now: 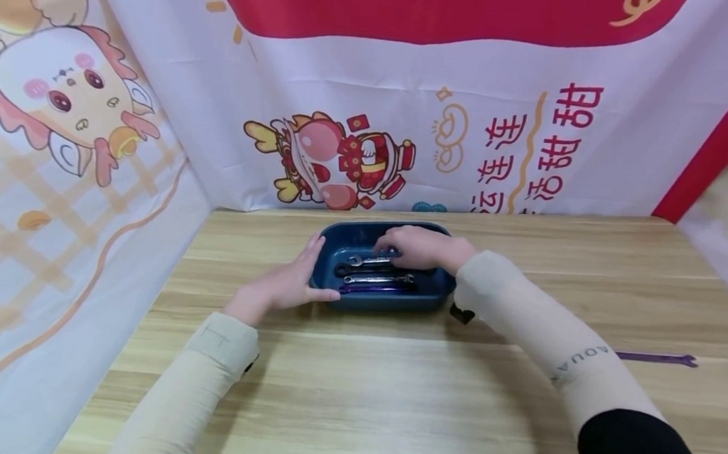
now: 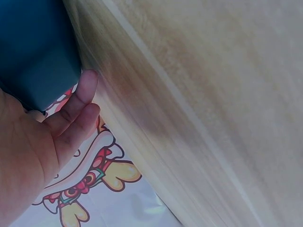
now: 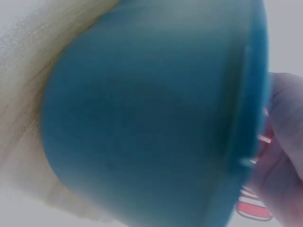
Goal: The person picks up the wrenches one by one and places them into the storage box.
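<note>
A dark blue tub [image 1: 390,304] stands toward the back of the table. My left hand [image 1: 292,278] rests against its left end, with extended fingers along that wall and the thumb at the front corner. My right hand [image 1: 416,247] reaches over the right part of the tub, its bent fingers pinching a silver wrench [image 1: 363,261] whose right end they hide. Closer to the front wall lie a black wrench [image 1: 341,270], another silver wrench [image 1: 373,279] and a purple wrench [image 1: 365,288]. In the right wrist view, the tub wall [image 3: 142,118] covers most of the fingers.
On the wooden table [image 1: 376,399], a second purple wrench [image 1: 662,359] lies off to the right, partly behind the right sleeve [image 1: 548,327]. A printed cloth [image 1: 220,102] hangs along the back edge, and another borders the left side.
</note>
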`<state>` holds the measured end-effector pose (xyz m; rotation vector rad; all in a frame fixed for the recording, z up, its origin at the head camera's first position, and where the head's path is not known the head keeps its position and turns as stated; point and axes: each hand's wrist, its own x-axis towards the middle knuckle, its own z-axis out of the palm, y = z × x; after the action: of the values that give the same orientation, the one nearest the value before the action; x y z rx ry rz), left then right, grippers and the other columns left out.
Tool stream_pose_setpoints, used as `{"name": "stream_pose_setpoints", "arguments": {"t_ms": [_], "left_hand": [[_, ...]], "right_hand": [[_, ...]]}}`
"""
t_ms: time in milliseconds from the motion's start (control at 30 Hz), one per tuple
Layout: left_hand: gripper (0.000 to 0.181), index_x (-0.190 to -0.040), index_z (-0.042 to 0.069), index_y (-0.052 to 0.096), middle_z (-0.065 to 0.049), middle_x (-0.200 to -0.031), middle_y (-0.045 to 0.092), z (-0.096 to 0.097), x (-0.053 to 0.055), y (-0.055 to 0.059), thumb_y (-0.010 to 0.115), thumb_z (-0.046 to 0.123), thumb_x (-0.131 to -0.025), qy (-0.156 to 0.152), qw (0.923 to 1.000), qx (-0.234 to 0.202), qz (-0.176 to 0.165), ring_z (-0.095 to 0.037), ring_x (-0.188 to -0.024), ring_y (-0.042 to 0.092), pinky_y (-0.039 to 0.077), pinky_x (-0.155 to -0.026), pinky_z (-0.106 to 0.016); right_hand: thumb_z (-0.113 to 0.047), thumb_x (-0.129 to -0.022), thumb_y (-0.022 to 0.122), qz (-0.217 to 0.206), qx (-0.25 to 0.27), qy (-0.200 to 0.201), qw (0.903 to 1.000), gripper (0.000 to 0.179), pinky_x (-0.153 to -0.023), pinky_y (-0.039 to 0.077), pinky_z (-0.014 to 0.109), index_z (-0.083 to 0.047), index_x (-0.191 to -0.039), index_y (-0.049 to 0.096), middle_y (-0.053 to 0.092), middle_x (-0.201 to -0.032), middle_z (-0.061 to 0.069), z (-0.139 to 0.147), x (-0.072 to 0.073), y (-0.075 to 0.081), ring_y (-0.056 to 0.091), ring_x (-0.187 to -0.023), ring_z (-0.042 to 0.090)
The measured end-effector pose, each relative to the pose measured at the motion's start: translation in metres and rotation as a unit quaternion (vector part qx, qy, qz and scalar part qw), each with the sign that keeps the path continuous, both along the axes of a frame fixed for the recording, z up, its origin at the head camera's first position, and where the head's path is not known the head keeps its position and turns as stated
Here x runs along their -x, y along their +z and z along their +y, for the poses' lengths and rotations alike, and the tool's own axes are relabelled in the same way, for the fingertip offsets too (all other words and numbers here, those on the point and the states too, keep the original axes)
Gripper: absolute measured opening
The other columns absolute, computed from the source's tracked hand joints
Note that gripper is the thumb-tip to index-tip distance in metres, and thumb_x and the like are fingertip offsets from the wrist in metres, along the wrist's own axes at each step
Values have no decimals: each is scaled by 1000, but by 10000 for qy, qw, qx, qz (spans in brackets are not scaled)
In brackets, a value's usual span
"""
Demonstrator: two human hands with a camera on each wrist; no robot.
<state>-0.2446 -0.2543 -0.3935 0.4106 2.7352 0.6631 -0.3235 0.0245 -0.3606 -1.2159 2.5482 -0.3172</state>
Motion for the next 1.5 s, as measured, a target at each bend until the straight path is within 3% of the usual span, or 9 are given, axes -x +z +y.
{"name": "stream_pose_setpoints", "arguments": {"t_ms": [700,1000,1300,1500], "left_hand": [[118,-165,19,-9,-2,-171,-14,0,1,-1,69,64,-90,-6,10000,84,42,-38,-153,21,30,-117,-57],[118,-165,18,-9,-3,-171,-14,-1,1,-1,69,64,-90,-25,10000,55,51,-37,-153,20,29,-118,-56],[119,-165,15,-8,-4,-171,-14,-1,0,-1,68,65,-89,-60,9999,71,83,-37,-154,18,27,-118,-56],[118,-165,17,-10,-4,-171,-14,-1,1,-2,69,64,-90,-49,10000,28,69,-36,-154,17,26,-119,-55]], "right_hand": [[-10,-102,63,-76,522,205,9984,38,-111,44,47,-12,-140,63,61,-141,9,31,-20,30,56,-130,25],[-11,-101,66,168,777,183,9967,37,-108,46,48,-11,-138,65,63,-137,9,54,-30,44,58,-126,27],[-8,-99,68,436,1006,202,9938,37,-104,50,49,-11,-136,66,64,-136,10,78,-42,49,61,-122,28],[-7,-99,68,370,1042,39,9939,38,-102,51,50,-11,-137,65,62,-140,11,93,-49,48,60,-124,29]]}}
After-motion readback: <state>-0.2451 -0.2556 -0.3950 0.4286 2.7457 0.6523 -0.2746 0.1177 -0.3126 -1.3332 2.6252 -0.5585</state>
